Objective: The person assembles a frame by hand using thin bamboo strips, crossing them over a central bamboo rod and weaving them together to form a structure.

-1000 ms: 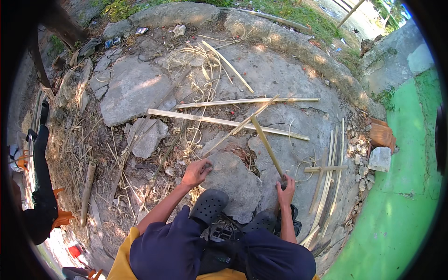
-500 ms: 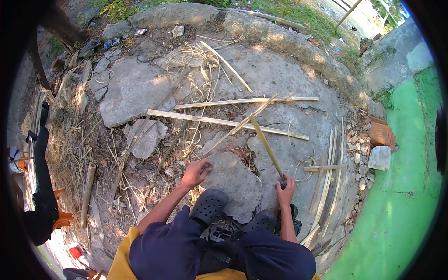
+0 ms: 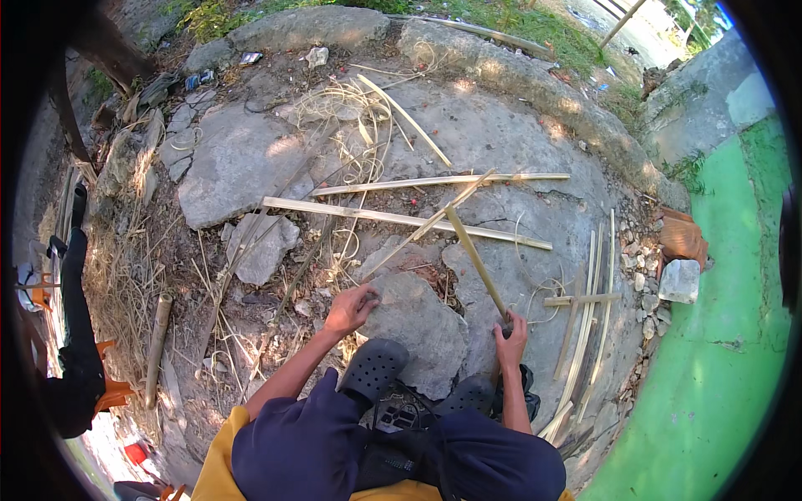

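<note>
My right hand is closed on the near end of a bamboo strip, which slants away to the far left. The strip's far end meets a thinner, pale split strip that crosses it. My left hand rests at the edge of a flat concrete slab, its fingers loosely bent and apart, with no held thing visible. The thin strip's near end lies just beyond those fingers. Two long split bamboo strips, the nearer one and the farther one, lie across the ground ahead.
Several narrow strips lie on the right, with a short crosspiece over them. Tangled shavings lie far ahead. A bamboo pole is at left, near another person's dark-clothed leg. A white block stands beside green paving.
</note>
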Demonstrator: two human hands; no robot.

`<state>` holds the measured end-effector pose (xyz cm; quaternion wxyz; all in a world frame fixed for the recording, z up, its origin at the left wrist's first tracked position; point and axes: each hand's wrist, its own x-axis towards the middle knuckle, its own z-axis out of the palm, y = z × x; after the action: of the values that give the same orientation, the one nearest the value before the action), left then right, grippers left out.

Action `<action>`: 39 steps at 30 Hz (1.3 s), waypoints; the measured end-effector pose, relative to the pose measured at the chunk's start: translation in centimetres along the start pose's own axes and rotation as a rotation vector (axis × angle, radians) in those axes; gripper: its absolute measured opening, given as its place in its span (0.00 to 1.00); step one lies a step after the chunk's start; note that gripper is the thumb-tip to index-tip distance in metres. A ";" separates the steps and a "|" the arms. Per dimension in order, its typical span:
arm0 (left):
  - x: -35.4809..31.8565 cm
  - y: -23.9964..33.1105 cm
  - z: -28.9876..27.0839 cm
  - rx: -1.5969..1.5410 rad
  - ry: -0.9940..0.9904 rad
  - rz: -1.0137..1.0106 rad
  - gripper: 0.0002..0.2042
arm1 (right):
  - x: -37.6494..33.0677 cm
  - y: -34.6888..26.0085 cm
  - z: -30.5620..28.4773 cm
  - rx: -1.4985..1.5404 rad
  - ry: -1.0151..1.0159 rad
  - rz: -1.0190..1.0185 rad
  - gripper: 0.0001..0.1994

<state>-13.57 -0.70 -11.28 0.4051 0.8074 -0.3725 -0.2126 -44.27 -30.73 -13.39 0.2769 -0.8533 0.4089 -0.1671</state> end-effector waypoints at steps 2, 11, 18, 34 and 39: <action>-0.1 -0.3 -0.1 0.006 0.007 0.012 0.10 | 0.0 -0.3 0.2 0.007 -0.004 0.013 0.24; 0.0 0.0 -0.1 0.024 -0.027 -0.012 0.10 | 0.0 -0.1 0.0 0.003 0.003 0.008 0.24; 0.0 0.3 -0.3 0.008 -0.026 -0.020 0.10 | 0.0 -0.3 0.0 0.004 0.003 0.011 0.24; 0.0 -0.1 0.1 0.015 -0.016 -0.009 0.10 | 0.0 -0.1 -0.2 -0.016 -0.007 0.016 0.24; 0.1 0.1 -0.1 0.013 -0.011 0.004 0.10 | 0.1 -0.3 -0.2 -0.011 -0.007 0.020 0.24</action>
<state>-13.50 -0.78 -11.17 0.3982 0.8082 -0.3777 -0.2136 -44.17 -30.72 -13.05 0.2752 -0.8513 0.4173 -0.1591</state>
